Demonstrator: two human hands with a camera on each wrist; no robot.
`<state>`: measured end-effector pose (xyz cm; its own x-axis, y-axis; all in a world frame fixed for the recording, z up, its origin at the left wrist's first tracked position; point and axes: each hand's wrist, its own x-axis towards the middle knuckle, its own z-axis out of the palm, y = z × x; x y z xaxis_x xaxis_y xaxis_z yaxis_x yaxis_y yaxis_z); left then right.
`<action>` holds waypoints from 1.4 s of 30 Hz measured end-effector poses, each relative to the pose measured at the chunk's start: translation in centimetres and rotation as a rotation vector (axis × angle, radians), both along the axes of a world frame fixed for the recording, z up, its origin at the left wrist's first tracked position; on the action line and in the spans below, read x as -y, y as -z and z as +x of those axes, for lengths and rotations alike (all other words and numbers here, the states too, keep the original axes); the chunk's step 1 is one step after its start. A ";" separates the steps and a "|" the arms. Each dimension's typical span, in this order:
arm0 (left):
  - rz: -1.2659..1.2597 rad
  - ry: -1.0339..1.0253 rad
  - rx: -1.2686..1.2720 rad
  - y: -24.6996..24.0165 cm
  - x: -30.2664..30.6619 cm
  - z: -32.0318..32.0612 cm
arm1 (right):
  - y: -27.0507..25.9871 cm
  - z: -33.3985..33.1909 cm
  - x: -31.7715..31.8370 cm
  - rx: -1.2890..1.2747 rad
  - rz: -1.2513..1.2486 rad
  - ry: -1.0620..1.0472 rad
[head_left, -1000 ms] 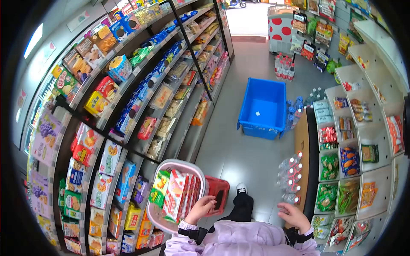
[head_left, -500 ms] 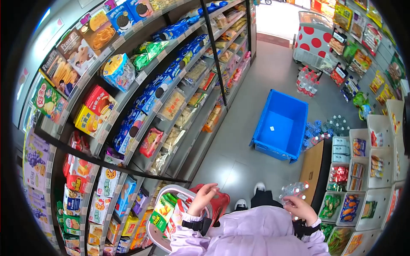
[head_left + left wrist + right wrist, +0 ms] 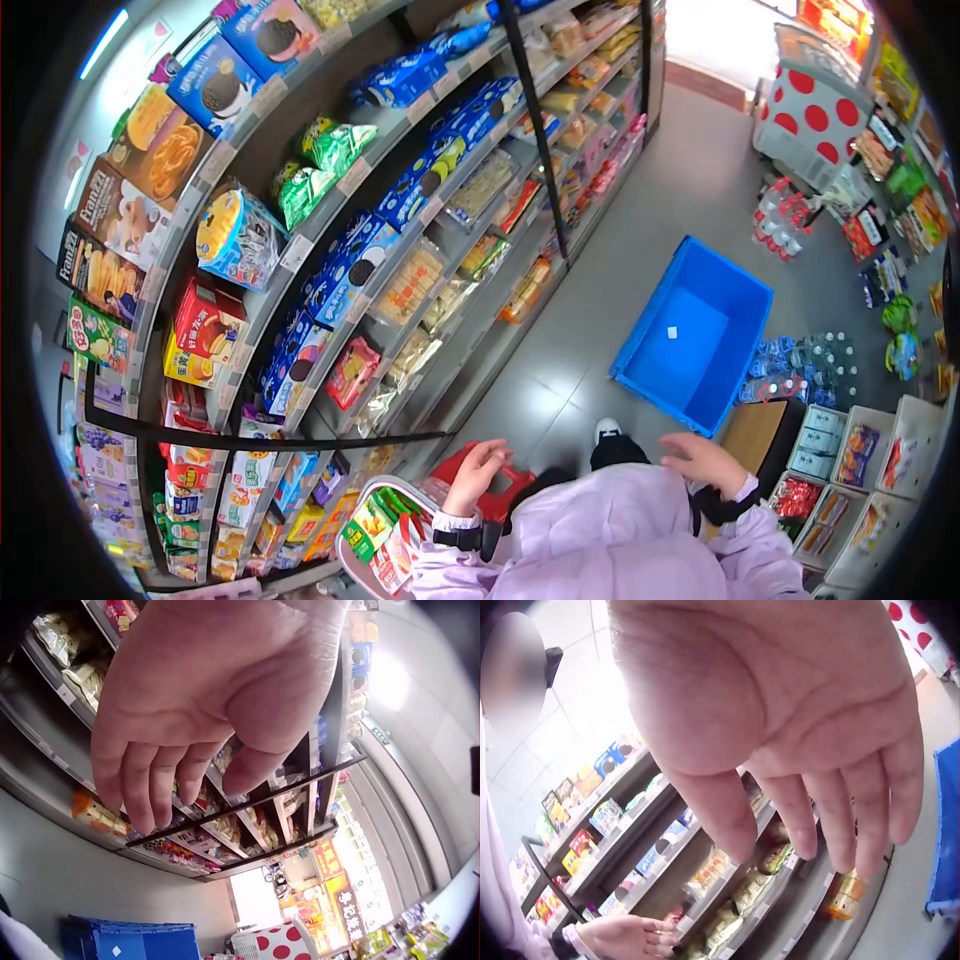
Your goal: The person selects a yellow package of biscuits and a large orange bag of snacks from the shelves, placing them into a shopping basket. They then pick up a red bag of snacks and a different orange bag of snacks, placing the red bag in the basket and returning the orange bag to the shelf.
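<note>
In the head view my left hand hangs above a red basket, beside a pale basket with snack packets in it. Nothing is in its fingers, which hang relaxed in the left wrist view. My right hand is held out on the other side of the body, empty, below the blue crate. Loosely extended fingers show in the right wrist view. The crate stands on the floor with a small white label inside.
Shelves of packaged snacks run along the left. Bottles stand on the floor near a red-dotted cabinet, and more bottles are right of the crate. Snack bins line the right.
The head view has turned left and moved closer to the shelves, so the crate appears further right and lower. Both hands stay empty; the right one has spread slightly away from the floor bottles.
</note>
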<state>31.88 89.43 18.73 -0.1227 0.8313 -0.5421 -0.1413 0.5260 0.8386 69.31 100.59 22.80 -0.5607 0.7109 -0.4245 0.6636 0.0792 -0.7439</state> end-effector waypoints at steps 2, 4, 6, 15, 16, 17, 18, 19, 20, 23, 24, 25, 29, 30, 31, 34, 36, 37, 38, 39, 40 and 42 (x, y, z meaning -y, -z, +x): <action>-0.026 -0.049 -0.041 -0.1 -0.4 0.1 | 0.7 -0.7 -3.2 0.042 0.043 -0.076; -0.083 -0.170 -0.005 0.0 -0.2 0.0 | 2.1 -1.7 -5.6 0.051 0.084 -0.152; -0.158 -0.271 0.007 0.8 0.6 -0.4 | 2.9 -3.0 -7.1 0.048 0.072 -0.215; -0.179 -0.315 0.086 2.6 -3.0 -5.2 | 3.7 -11.5 -12.4 0.016 -0.006 -0.323; -0.135 -0.298 0.083 3.6 -3.7 -6.5 | 3.2 -12.6 -13.0 -0.001 -0.022 -0.330; -0.090 -0.280 0.078 4.1 -4.7 -7.7 | 3.0 -13.6 -13.6 0.019 -0.003 -0.346; -0.083 -0.296 0.095 3.8 -5.8 -8.5 | 2.7 -14.6 -14.2 0.041 0.014 -0.361; -0.044 -0.260 0.069 4.2 -6.4 -9.5 | 2.5 -15.6 -14.7 0.067 0.028 -0.375; -0.010 -0.220 0.043 5.1 -7.0 -10.6 | 2.1 -16.9 -15.5 0.086 0.028 -0.375; 0.020 -0.166 0.022 6.5 -9.6 -12.9 | 2.3 -19.6 -17.3 0.041 0.048 -0.340; 0.006 -0.150 0.018 6.3 -10.7 -13.5 | 2.6 -20.2 -17.7 0.030 0.051 -0.339; -0.008 -0.122 0.015 6.3 -11.6 -14.1 | 2.9 -20.9 -18.3 0.021 0.054 -0.327; -0.047 -0.076 0.056 8.6 -14.7 -15.2 | 4.6 -21.5 -20.8 -0.012 0.007 -0.295; -0.058 -0.022 0.071 9.9 -15.2 -15.6 | 5.4 -21.5 -21.6 -0.028 -0.044 -0.266; -0.110 -0.011 0.080 10.4 -16.1 -15.4 | 6.7 -21.4 -22.5 -0.027 -0.071 -0.235; -0.246 0.009 0.105 11.8 -18.5 -14.1 | 12.5 -20.8 -24.2 -0.028 -0.123 -0.138; -0.287 0.067 0.144 13.7 -19.9 -13.4 | 17.3 -20.6 -25.3 -0.032 -0.110 -0.082; -0.324 0.089 0.146 14.4 -20.7 -12.8 | 19.5 -20.7 -26.1 -0.035 -0.131 -0.073; -0.352 0.108 0.138 15.5 -21.4 -12.2 | 21.6 -20.8 -26.8 -0.043 -0.160 -0.064; -0.376 0.117 0.146 17.0 -21.8 -11.8 | 23.9 -21.1 -27.0 -0.055 -0.200 -0.052; -0.419 0.170 0.122 17.7 -22.9 -11.2 | 26.2 -21.3 -27.0 -0.084 -0.243 0.042; -0.445 0.251 0.096 19.7 -24.7 -10.4 | 30.6 -21.5 -26.5 -0.151 -0.225 0.206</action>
